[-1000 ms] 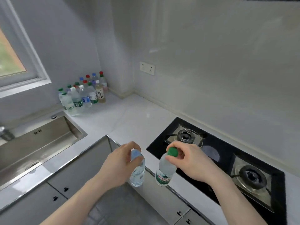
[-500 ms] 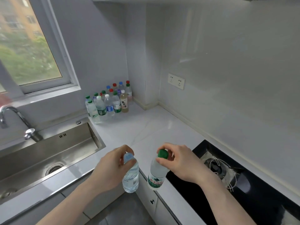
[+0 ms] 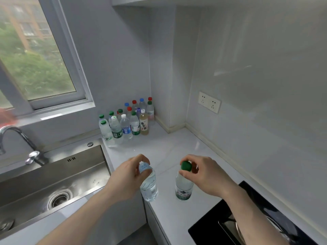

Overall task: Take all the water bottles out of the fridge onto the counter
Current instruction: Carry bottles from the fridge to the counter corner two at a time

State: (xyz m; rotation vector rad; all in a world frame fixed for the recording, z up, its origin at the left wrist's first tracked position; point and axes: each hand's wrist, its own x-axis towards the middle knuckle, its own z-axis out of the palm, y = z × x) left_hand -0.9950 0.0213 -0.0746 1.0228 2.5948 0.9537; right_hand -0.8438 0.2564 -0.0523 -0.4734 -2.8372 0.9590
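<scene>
Tabletop (image 3: 177, 144): white L-shaped slab; steel sink (image 3: 53, 175) set into its left run, black hob (image 3: 251, 225) at the near right edge

Bottle cluster (image 3: 127, 121): many capped bottles standing upright, packed in the far corner under the window, touching one another

Left hand (image 3: 127, 177): fingers pinch the neck of a blue-capped bottle (image 3: 148, 186), which hangs at the near front edge; cannot tell whether its base rests on the tabletop or overhangs

Right hand (image 3: 207, 175): fingertips pinch the green-capped bottle (image 3: 184, 184) by its cap; upright over the tabletop near the front edge, contact unclear

Judgement: placing step. Carry both inward, away from the edge and toward the cluster; set the bases flat before letting go. A cap pinch lets the bottle swing, so lower straight and slowly. Keep a gap beside the cluster to avoid toppling neighbours
</scene>
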